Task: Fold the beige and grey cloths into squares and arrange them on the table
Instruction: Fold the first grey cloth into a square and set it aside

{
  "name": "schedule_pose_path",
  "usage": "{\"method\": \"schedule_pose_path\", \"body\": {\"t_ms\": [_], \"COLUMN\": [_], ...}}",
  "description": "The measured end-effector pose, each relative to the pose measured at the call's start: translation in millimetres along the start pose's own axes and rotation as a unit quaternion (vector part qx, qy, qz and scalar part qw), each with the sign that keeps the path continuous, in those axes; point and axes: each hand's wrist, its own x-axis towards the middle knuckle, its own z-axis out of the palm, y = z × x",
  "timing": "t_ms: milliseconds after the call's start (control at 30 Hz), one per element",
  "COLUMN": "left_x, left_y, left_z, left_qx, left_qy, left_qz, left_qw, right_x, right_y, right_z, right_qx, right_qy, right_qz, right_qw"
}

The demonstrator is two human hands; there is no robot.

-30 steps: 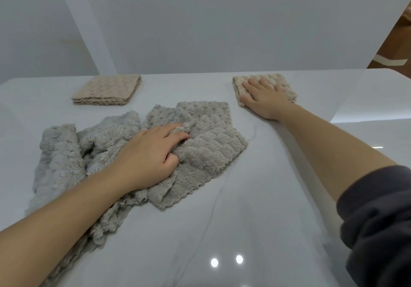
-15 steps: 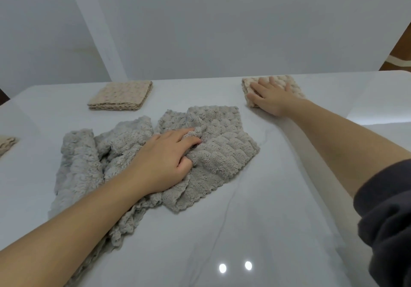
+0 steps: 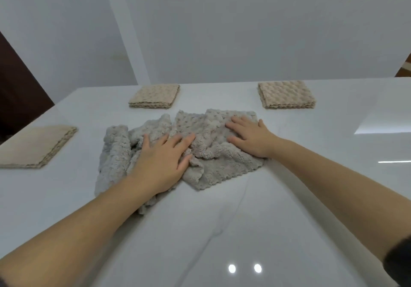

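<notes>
Head view: right hand (image 3: 251, 136) has left the folded beige cloth (image 3: 287, 94) at the table's (image 3: 244, 220) far right and now lies flat, fingers spread, on the crumpled grey cloth (image 3: 213, 166) at centre, beside the equally flat left hand (image 3: 162, 160); grey folding judged starting.

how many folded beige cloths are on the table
3. First beige cloth far middle-left; second beige cloth far right; third beige cloth at the left, cut by the frame. More may lie outside view.

White table (image 3: 289, 197); crumpled grey cloth (image 3: 211, 128); beige squares (image 3: 154, 95)
</notes>
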Motion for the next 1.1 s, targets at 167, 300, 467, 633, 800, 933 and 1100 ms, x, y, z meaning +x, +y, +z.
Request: {"method": "schedule_pose_path", "body": {"t_ms": [167, 300, 467, 633, 800, 933, 1100], "left_x": [-11.5, -16.1, -41.2, -64.5, -85.4, -114.1, -136.9], "left_y": [-52.7, -60.4, -22.3, -2.7, 1.7, 14.5, 27.9], "left_z": [-5.6, -9.2, -25.3, -11.0, -16.0, -31.1, -39.2], "left_qx": [0.048, 0.078, -0.083, -0.071, -0.230, -0.416, -0.522], "left_qy": [-0.009, 0.022, 0.163, 0.124, 0.062, 0.016, 0.029], "left_qz": [0.067, 0.101, 0.143, 0.163, 0.086, 0.075, 0.052], "left_qw": [0.997, 0.992, 0.973, 0.976, 0.967, 0.906, 0.851], "right_x": [-25.1, -46.4, -72.1, -97.6, -122.4, -144.1, -150.1], "right_y": [-45.5, -70.9, -71.5, -71.5, -65.1, -58.3, -46.7], "right_z": [14.6, 12.6, -3.7, 2.4, -2.2, -12.7, -26.7], "right_qx": [-0.033, -0.068, 0.021, 0.089, 0.068, 0.062, 0.007], "right_qy": [-0.005, -0.048, 0.086, 0.012, 0.014, 0.022, 0.051], "right_qz": [0.061, 0.101, 0.086, 0.009, 0.016, 0.037, 0.104], "right_qw": [0.998, 0.991, 0.992, 0.996, 0.997, 0.997, 0.993]}}
